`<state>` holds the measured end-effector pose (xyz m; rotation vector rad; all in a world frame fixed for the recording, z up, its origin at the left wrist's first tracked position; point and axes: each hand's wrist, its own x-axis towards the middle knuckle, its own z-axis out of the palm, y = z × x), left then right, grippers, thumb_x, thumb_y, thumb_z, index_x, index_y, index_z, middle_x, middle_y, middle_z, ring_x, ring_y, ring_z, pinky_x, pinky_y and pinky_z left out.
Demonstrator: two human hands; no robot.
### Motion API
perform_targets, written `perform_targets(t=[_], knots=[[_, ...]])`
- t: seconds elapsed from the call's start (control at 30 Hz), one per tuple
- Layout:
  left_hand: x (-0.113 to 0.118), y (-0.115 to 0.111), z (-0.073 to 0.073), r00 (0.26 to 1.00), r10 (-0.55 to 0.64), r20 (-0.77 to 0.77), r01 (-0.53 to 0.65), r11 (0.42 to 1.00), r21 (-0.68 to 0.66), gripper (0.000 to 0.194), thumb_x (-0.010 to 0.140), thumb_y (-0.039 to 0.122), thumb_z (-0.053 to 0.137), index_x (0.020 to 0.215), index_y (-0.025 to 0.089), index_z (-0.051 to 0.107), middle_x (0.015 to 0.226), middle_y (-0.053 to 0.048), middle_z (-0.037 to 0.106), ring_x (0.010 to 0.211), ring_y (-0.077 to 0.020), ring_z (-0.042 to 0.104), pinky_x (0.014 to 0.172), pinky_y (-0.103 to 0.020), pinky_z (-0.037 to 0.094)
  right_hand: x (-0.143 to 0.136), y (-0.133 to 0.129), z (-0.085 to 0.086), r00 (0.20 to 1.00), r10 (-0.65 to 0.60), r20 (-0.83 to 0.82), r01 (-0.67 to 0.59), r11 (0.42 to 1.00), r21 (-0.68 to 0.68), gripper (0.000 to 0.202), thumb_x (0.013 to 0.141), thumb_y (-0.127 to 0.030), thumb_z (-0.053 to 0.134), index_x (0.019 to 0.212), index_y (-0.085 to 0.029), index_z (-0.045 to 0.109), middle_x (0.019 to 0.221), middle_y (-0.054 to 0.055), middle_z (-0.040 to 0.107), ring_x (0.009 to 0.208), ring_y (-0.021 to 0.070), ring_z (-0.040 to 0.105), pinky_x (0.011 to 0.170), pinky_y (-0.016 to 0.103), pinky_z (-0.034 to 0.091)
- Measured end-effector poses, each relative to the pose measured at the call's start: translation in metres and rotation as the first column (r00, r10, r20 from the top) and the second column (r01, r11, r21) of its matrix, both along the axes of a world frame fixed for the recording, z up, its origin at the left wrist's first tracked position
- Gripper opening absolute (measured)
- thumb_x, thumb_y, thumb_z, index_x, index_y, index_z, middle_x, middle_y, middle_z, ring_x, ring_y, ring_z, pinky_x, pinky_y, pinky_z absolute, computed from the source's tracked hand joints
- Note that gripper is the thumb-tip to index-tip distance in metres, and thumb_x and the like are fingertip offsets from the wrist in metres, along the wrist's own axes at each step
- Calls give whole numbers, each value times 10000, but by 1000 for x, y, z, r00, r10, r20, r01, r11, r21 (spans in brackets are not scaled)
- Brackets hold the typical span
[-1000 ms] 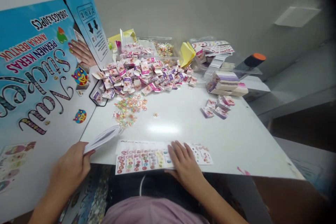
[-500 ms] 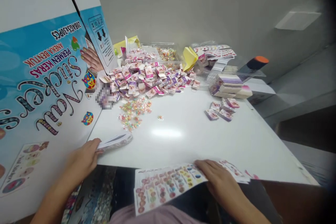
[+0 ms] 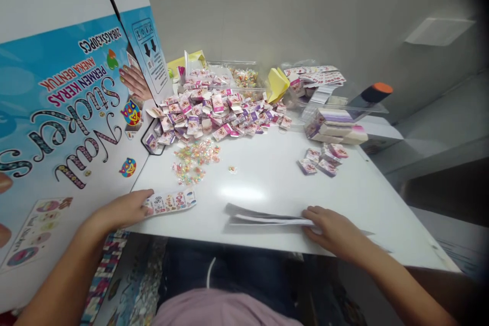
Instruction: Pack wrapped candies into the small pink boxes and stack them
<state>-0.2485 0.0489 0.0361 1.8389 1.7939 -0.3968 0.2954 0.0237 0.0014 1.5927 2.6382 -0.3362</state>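
Note:
My left hand (image 3: 130, 208) is closed on one end of a narrow strip of printed nail stickers (image 3: 171, 201), held at the table's front left by the big carton. My right hand (image 3: 330, 229) grips the right end of a stack of sticker sheets (image 3: 263, 218), seen nearly edge-on over the front of the table. Beyond the left hand lies a pile of small clear packets of coloured candy (image 3: 194, 160), with a single packet (image 3: 233, 169) apart to its right.
A large heap of small pink and purple boxes (image 3: 217, 112) fills the table's back. Several closed boxes (image 3: 324, 159) lie at right, before stacked flat cartons (image 3: 330, 125). A tall printed carton (image 3: 76, 112) walls the left. An orange-topped dark cylinder (image 3: 372, 96) leans behind.
My right hand has turned the sheets from printed face up to nearly edge-on and moved them forward over the table. The left hand's strip has tilted, so its printed face shows.

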Motion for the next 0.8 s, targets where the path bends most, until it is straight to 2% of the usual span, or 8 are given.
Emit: perform_targets(t=[0.13, 0.27, 0.5, 0.6, 0.67, 0.7, 0.73, 0.8], knots=[[2, 10, 7, 999, -28, -28, 29, 1000, 12, 638, 754, 350, 506, 1340, 101, 543, 1366, -185, 591, 1238, -310, 577, 1032, -356, 433, 0, -4, -3, 999, -14, -35, 16, 999, 49, 166, 931, -297, 533, 1022, -190, 622, 902, 84, 703, 803, 240, 672, 711, 340, 497], [13, 12, 16, 997, -43, -63, 45, 999, 22, 536, 717, 308, 515, 1230, 183, 602, 1145, -134, 706, 1011, -309, 678, 863, -374, 510, 0, -4, -7, 997, 71, 10, -72, 988, 136, 157, 953, -193, 500, 846, -202, 614, 808, 67, 688, 742, 230, 652, 704, 330, 459], [8, 12, 11, 996, -66, -61, 77, 980, 186, 581, 725, 341, 512, 1258, 127, 600, 1299, -163, 617, 1201, -325, 577, 1039, -400, 423, -6, -3, -11, 985, 96, 144, -132, 956, 263, 259, 785, 55, 480, 758, -177, 593, 731, 56, 679, 652, 205, 636, 691, 329, 400], [29, 0, 20, 1000, -8, -4, 9, 929, 369, 489, 788, 456, 523, 1155, 145, 608, 1205, -165, 646, 1128, -343, 590, 988, -428, 437, -8, -7, -6, 994, 45, 98, -68, 968, 244, 227, 836, -3, 476, 774, -186, 595, 756, 58, 684, 683, 215, 645, 681, 318, 416], [58, -18, 22, 983, 31, 180, -117, 861, 495, 407, 826, 525, 527, 1038, 185, 596, 1091, -127, 657, 1057, -305, 594, 940, -401, 446, -9, -9, 2, 999, -23, 32, 17, 983, 184, 206, 890, -70, 463, 800, -196, 599, 777, 60, 691, 716, 223, 660, 665, 305, 431], [76, -31, 19, 939, 17, 345, -196, 849, 491, 377, 830, 530, 543, 1001, 197, 576, 1024, -102, 652, 994, -270, 597, 905, -375, 454, -9, -10, 7, 998, -62, -11, 63, 989, 133, 199, 908, -105, 462, 804, -202, 600, 776, 57, 694, 723, 223, 667, 657, 298, 438], [95, -45, 13, 850, -17, 526, -225, 892, 391, 347, 850, 527, 530, 980, 207, 559, 963, -78, 639, 924, -234, 593, 854, -347, 464, -9, -11, 12, 993, -103, -59, 107, 992, 72, 194, 919, -138, 465, 801, -209, 602, 767, 51, 697, 722, 223, 674, 652, 292, 447], [131, -77, -9, 579, 32, 814, -183, 979, 92, 383, 875, 586, 463, 911, 211, 535, 827, -50, 593, 781, -193, 567, 714, -308, 465, -9, -11, 24, 969, -188, -160, 182, 982, -51, 180, 917, -204, 493, 794, -219, 624, 743, 45, 706, 719, 231, 684, 656, 292, 470]])
